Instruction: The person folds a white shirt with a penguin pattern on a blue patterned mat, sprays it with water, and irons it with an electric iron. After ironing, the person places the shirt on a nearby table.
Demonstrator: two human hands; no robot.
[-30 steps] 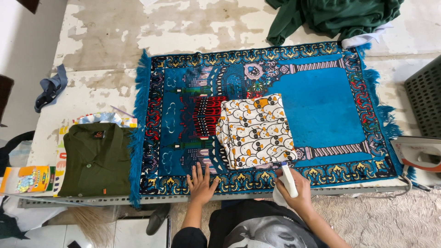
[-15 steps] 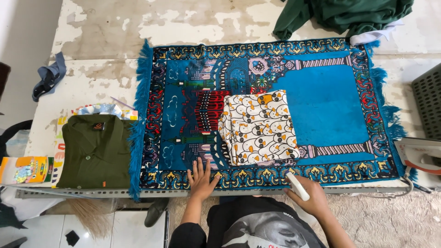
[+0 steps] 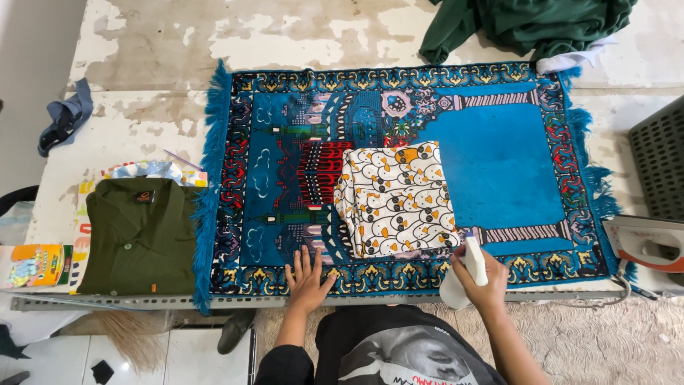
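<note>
A folded white cloth with an orange and black pattern (image 3: pixel 396 200) lies in the middle of a blue patterned rug (image 3: pixel 499 164) spread on a worn white table. My left hand (image 3: pixel 308 276) rests flat, fingers apart, on the rug's near border, just left of the cloth. My right hand (image 3: pixel 483 279) grips a white spray bottle (image 3: pixel 467 271) at the rug's near edge, by the cloth's near right corner.
A folded dark green shirt (image 3: pixel 139 235) lies left of the rug on colourful papers. A heap of dark green fabric (image 3: pixel 534 25) sits at the far right. An iron (image 3: pixel 648 242) and a dark perforated crate (image 3: pixel 659 160) stand at the right edge. A blue-grey rag (image 3: pixel 64 117) lies far left.
My right hand with the spray bottle dropped back toward the table's near edge, then came up again beside the cloth's corner. My left hand stays flat on the rug.
</note>
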